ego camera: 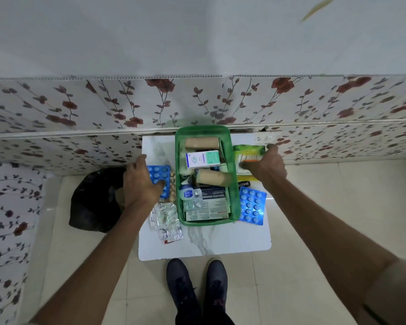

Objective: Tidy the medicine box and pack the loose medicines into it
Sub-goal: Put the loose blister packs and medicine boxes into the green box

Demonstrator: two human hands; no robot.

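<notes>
A green medicine box [180,151] stands on a small white marbled table [220,240]. Inside it lie two tan bandage rolls, a white and green carton, a small jar and a dressing pack. My left hand [138,184] rests on a blue blister pack [161,175] left of the box, fingers curled over its near edge. My right hand [266,166] lies on a green and white sachet [246,150] right of the box, thumb and fingers closing on it. Another blue blister pack [252,205] lies near the right edge. Silver foil strips [165,219] sit at the front left.
A black plastic bag [94,198] sits on the floor left of the table. A yellow plaster packet [245,182] lies under my right wrist. Floral panels line the wall behind and the left side. My two dark shoes [197,292] stand on the tiled floor before the table.
</notes>
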